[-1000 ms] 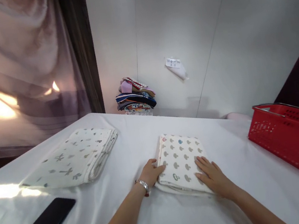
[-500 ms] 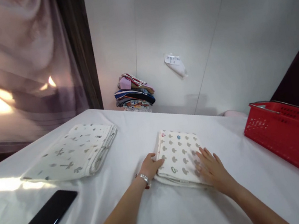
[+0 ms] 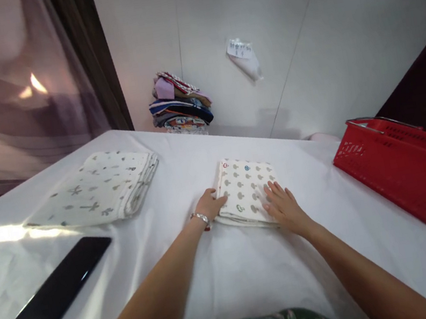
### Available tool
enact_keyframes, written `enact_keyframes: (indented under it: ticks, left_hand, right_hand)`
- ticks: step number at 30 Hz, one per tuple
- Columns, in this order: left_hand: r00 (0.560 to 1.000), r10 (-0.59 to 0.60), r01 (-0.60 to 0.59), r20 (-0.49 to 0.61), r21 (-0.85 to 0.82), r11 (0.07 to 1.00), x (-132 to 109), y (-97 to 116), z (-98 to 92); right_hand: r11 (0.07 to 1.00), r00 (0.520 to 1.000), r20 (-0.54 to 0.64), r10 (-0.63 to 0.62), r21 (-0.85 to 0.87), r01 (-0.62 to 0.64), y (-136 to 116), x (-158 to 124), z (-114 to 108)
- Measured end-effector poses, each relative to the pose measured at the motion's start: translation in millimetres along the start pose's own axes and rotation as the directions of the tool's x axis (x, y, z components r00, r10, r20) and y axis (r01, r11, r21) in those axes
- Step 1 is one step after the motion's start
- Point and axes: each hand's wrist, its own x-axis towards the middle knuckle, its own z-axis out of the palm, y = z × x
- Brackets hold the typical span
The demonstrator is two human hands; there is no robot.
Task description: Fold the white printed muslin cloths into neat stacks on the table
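A folded white cloth (image 3: 244, 187) with grey mushroom-like prints and a few coloured ones lies flat in front of me. My left hand (image 3: 206, 205), with a bracelet at the wrist, grips its left edge. The thumb rests on top, while the other fingers are at the side and partly hidden. On the cloth's right side my right hand (image 3: 284, 207) lies flat, fingers spread. Farther left is a larger folded white cloth (image 3: 96, 192) with a grey leaf-like pattern, its layered edge facing right.
The table (image 3: 217, 284) has a white cover. A black flat slab (image 3: 53, 292) lies front left. A red plastic basket (image 3: 403, 171) with metal handles stands at the right. Beyond the far edge is a stack of folded fabrics (image 3: 179, 102) by the wall; a paper note (image 3: 242, 56) hangs there.
The view has tilted down, so the table things appear higher and my lap shows. Both hands stay at the folded cloth, the right still flat on it.
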Motion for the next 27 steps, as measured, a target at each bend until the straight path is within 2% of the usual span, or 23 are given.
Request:
enact_keyframes:
  ticks: [5,11,16,19,23,27]
  left_hand:
    - [1.000,0.001,-0.001,-0.012,0.011,1.000,-3.2,1.1,1.4]
    - [1.000,-0.002,0.002,0.010,0.021,1.000,-5.1,2.0,0.5]
    - [1.000,-0.015,0.015,0.006,0.012,1.000,-6.5,3.0,-0.5]
    - [1.000,-0.008,0.008,0.010,0.007,1.000,-5.2,2.5,0.7]
    - [1.000,-0.005,0.005,0.019,0.000,1.000,-2.5,0.6,2.3]
    - [1.000,0.006,-0.006,0.014,0.003,1.000,-1.4,-1.8,2.1]
  right_hand:
    - [0.999,0.991,0.128,-0.029,-0.030,0.033,5.8,8.3,6.0]
    - [0.992,0.991,0.058,-0.120,-0.038,0.122,-10.2,39.2,-1.3]
    - [0.991,0.974,0.190,-0.123,-0.026,0.130,-20.8,54.8,8.3]
    - [0.989,0.970,0.197,-0.143,-0.004,0.146,-25.8,62.2,4.7]
    - [0.973,0.965,0.133,-0.225,-0.020,0.230,-43.9,94.8,-1.8]
    - [0.974,0.972,0.111,-0.207,-0.065,0.215,-58.7,140.4,9.8]
